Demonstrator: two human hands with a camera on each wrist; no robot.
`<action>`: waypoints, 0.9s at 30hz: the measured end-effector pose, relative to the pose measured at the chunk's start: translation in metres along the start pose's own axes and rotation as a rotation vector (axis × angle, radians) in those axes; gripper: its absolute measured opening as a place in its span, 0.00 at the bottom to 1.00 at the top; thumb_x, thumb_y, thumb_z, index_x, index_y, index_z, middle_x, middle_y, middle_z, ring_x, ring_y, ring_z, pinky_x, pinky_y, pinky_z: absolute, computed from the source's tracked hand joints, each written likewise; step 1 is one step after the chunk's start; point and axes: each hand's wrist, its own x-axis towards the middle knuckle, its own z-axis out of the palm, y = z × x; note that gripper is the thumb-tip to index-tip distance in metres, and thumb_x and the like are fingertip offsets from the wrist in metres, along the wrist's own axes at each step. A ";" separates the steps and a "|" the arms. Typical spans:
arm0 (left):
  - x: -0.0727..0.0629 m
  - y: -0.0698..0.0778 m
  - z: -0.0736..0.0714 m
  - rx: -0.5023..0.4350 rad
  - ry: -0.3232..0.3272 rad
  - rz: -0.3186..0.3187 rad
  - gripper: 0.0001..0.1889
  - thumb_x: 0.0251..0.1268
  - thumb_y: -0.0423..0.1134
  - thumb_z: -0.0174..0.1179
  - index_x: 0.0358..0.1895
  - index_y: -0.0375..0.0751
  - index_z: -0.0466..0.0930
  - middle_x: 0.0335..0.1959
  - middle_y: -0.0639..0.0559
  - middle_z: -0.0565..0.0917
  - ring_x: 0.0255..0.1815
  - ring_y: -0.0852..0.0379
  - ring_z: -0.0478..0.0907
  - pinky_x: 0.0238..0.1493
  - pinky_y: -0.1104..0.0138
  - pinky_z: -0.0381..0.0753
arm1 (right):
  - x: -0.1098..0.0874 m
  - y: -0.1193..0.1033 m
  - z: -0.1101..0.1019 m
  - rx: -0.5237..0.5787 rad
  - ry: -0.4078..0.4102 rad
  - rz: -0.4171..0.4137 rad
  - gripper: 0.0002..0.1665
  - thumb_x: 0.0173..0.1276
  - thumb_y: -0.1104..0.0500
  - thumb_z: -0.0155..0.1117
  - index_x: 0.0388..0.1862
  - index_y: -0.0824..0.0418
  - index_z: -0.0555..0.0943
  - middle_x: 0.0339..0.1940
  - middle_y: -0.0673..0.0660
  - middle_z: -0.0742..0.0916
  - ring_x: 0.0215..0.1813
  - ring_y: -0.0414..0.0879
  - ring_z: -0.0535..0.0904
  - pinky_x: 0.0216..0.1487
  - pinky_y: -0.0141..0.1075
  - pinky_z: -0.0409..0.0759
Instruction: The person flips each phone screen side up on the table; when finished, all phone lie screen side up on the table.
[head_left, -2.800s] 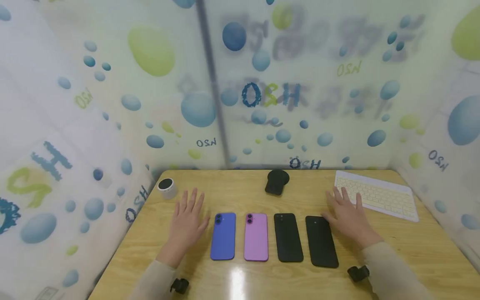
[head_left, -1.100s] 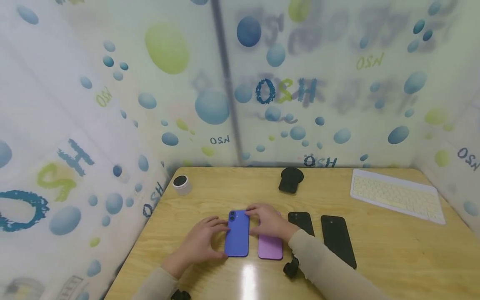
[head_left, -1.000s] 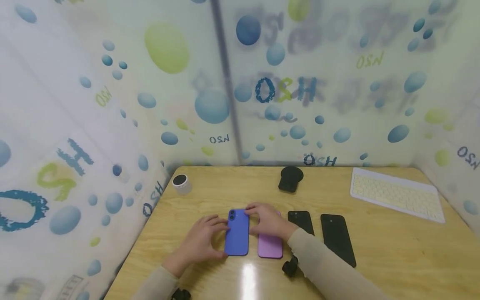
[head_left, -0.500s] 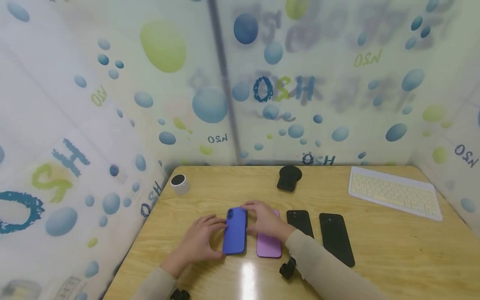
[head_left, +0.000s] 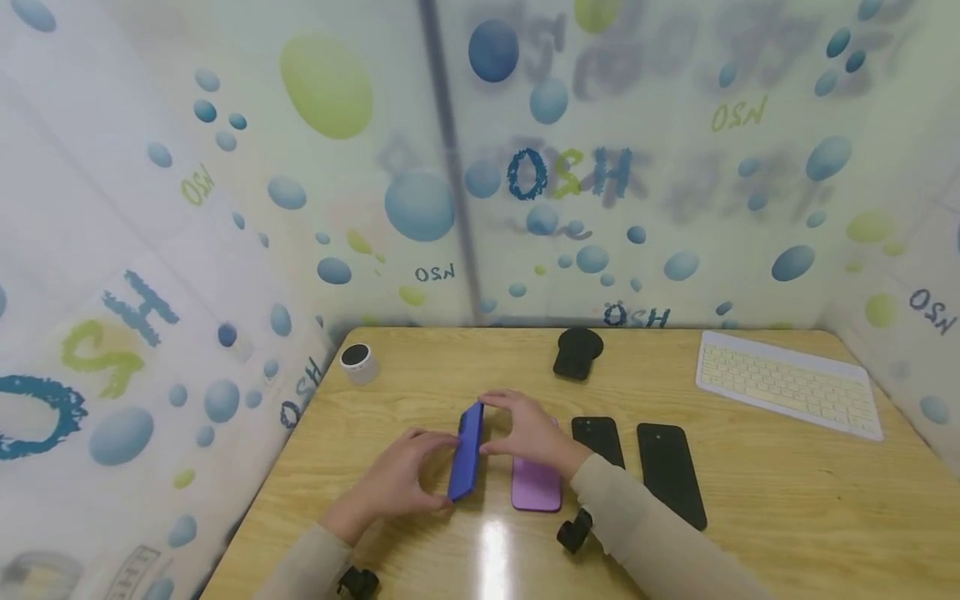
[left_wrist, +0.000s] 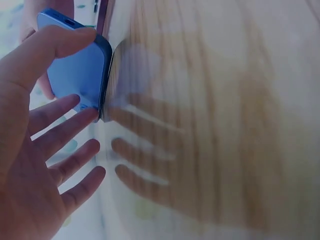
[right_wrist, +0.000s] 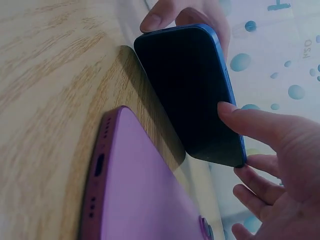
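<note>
A blue smartphone [head_left: 467, 454] is tilted up steeply on its left long edge above the wooden table. My left hand [head_left: 397, 479] holds it at the left, thumb on the bottom end and fingertips by the camera side; in the left wrist view the other fingers of this hand [left_wrist: 55, 150] are spread. From the right, my right hand [head_left: 534, 429] pinches its far end, and in the right wrist view the thumb lies on the edge of the dark screen [right_wrist: 180, 85]. A pink smartphone [head_left: 536, 487] lies face down beneath the right wrist, partly hidden.
Two black smartphones [head_left: 597, 435] [head_left: 670, 475] lie to the right, one partly covered by the right forearm. Farther back are a small white cylinder [head_left: 358, 364], a black rounded object [head_left: 577, 354] and a white keyboard [head_left: 787, 385]. Patterned curtains [head_left: 525, 275] enclose the table.
Both hands came from flat on the table to the blue smartphone. Its right edge has since been raised, turning it from lying flat to standing steeply on its left edge.
</note>
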 end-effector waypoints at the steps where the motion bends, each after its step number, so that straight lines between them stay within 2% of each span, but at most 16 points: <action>1: 0.000 0.000 0.000 -0.021 -0.003 -0.009 0.47 0.37 0.52 0.83 0.69 0.49 0.78 0.65 0.54 0.83 0.62 0.53 0.75 0.63 0.50 0.77 | 0.000 -0.001 0.000 0.005 0.000 -0.002 0.49 0.56 0.50 0.84 0.75 0.59 0.75 0.76 0.61 0.75 0.78 0.63 0.68 0.76 0.58 0.65; 6: -0.001 -0.001 -0.003 -0.143 -0.045 -0.085 0.48 0.41 0.53 0.83 0.72 0.55 0.74 0.65 0.52 0.80 0.62 0.51 0.74 0.60 0.49 0.77 | 0.000 -0.002 0.003 0.012 0.010 -0.016 0.50 0.57 0.46 0.83 0.76 0.57 0.74 0.76 0.59 0.75 0.78 0.61 0.69 0.75 0.58 0.67; 8: -0.001 -0.001 -0.004 -0.199 -0.058 -0.093 0.48 0.42 0.52 0.83 0.74 0.56 0.72 0.67 0.53 0.78 0.63 0.49 0.73 0.61 0.48 0.76 | 0.001 -0.003 0.005 0.015 0.012 -0.021 0.50 0.57 0.44 0.83 0.76 0.56 0.74 0.76 0.58 0.76 0.77 0.60 0.69 0.75 0.58 0.67; 12: -0.001 -0.004 -0.009 -0.256 -0.057 -0.026 0.50 0.46 0.50 0.82 0.76 0.55 0.68 0.72 0.57 0.74 0.66 0.47 0.71 0.63 0.45 0.76 | 0.002 -0.006 0.009 0.053 0.018 -0.024 0.50 0.56 0.43 0.82 0.76 0.54 0.74 0.77 0.56 0.75 0.78 0.58 0.69 0.75 0.57 0.67; 14: 0.000 -0.005 -0.012 -0.251 -0.046 0.026 0.51 0.48 0.50 0.82 0.78 0.52 0.66 0.74 0.57 0.73 0.68 0.45 0.71 0.63 0.44 0.76 | 0.004 -0.008 0.011 0.077 0.025 -0.022 0.50 0.56 0.43 0.83 0.76 0.53 0.74 0.77 0.56 0.75 0.78 0.58 0.69 0.76 0.56 0.67; 17: 0.001 -0.006 -0.018 -0.242 -0.039 0.064 0.51 0.50 0.49 0.81 0.78 0.48 0.65 0.75 0.55 0.73 0.68 0.43 0.70 0.61 0.44 0.77 | 0.007 -0.012 0.013 0.092 0.034 -0.025 0.49 0.56 0.43 0.83 0.75 0.52 0.74 0.77 0.56 0.75 0.78 0.57 0.69 0.76 0.55 0.67; 22: 0.000 -0.005 -0.025 -0.242 -0.047 0.061 0.51 0.48 0.46 0.82 0.78 0.50 0.65 0.76 0.56 0.72 0.68 0.42 0.70 0.61 0.46 0.76 | 0.010 -0.017 0.017 0.096 0.042 -0.037 0.49 0.56 0.44 0.83 0.75 0.54 0.74 0.77 0.59 0.74 0.78 0.59 0.68 0.76 0.57 0.67; 27: -0.001 -0.007 -0.028 -0.227 -0.042 0.068 0.51 0.47 0.48 0.83 0.78 0.51 0.66 0.75 0.56 0.73 0.67 0.44 0.71 0.61 0.47 0.77 | 0.010 -0.022 0.020 0.097 0.050 -0.021 0.50 0.56 0.43 0.82 0.76 0.54 0.74 0.78 0.59 0.73 0.79 0.60 0.67 0.76 0.58 0.65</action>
